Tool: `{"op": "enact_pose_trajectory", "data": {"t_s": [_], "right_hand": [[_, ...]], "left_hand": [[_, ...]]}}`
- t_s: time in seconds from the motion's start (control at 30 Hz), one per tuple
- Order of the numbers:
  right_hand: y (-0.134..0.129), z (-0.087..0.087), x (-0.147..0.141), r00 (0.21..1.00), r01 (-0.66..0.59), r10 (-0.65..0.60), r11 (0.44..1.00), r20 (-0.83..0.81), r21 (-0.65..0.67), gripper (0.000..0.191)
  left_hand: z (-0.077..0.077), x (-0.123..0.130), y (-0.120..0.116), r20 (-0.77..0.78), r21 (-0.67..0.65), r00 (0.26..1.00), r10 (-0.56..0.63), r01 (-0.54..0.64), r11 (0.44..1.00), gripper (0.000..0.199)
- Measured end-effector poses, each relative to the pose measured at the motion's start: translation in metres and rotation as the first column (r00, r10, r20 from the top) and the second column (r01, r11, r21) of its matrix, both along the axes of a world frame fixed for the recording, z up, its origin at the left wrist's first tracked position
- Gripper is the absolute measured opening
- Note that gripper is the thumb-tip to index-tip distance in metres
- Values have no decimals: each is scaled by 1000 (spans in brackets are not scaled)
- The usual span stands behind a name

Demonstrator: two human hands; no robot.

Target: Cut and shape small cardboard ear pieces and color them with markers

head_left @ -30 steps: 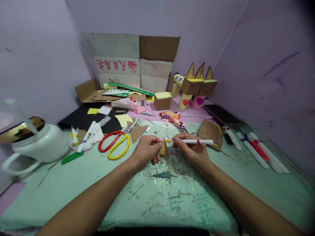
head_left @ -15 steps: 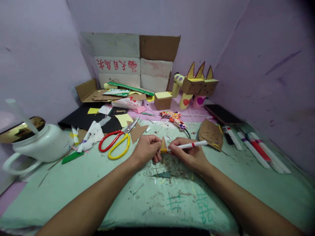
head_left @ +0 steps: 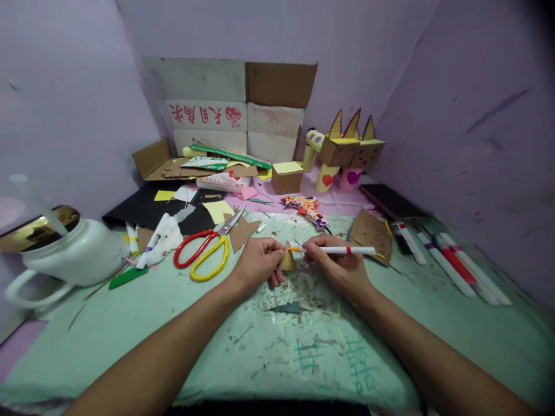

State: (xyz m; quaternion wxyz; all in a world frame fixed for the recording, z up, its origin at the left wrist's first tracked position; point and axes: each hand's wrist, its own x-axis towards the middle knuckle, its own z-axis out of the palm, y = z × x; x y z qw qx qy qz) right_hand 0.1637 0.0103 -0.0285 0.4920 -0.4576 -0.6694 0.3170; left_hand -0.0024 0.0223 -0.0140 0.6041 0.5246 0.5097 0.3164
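Near the middle of the green-covered table, my left hand point(head_left: 261, 261) pinches a small triangular cardboard piece point(head_left: 288, 261) with yellow on it, point upward. My right hand point(head_left: 337, 264) is closed round a white marker point(head_left: 353, 250) with a red band. The marker lies almost level, and its orange tip touches or nearly touches the upper part of the triangle. Scissors point(head_left: 220, 238) with one red and one yellow handle lie open to the left of my left hand. A small dark triangle point(head_left: 287, 308) rests below the hands.
A white pot point(head_left: 93, 251) stands at the left. Behind are a cardboard box point(head_left: 287, 178), a hot glue gun point(head_left: 303, 207) and cardboard figures point(head_left: 342, 151). Several markers point(head_left: 451, 264) and a black tablet-like slab point(head_left: 392, 201) lie at the right.
My right hand has shifted slightly right and up with the marker, whose tip moved from the triangle's lower part to near its top. My left hand has stayed in place.
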Motion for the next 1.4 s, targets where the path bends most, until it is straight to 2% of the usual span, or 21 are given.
{"op": "enact_pose_trajectory", "data": {"t_s": [0.33, 0.63, 0.87, 1.13, 1.33, 1.4], "right_hand": [[-5, 4, -3, 978, -165, 166, 986, 123, -16, 23], [-2, 1, 1, 1000, -7, 7, 1000, 20, -20, 24], [-5, 4, -1, 984, -149, 154, 987, 92, -59, 23], [-1, 2, 1, 1000, -28, 28, 1000, 3, -8, 22], [-4, 1, 1, 993, -114, 117, 990, 28, -79, 22], [-3, 0, 1, 994, -107, 108, 991, 17, -76, 22]], "left_hand": [[0, 0, 0, 23, -5, 999, 23, -23, 1000, 16], [3, 1, -1, 5, -2, 1000, 19, -19, 1000, 19], [2, 0, 0, 11, -18, 1000, 25, -25, 1000, 16], [3, 1, -1, 3, -17, 1000, 19, -19, 1000, 19], [0, 0, -1, 10, -9, 1000, 22, -22, 1000, 19], [1, 1, -1, 6, -8, 1000, 17, -17, 1000, 19]]}}
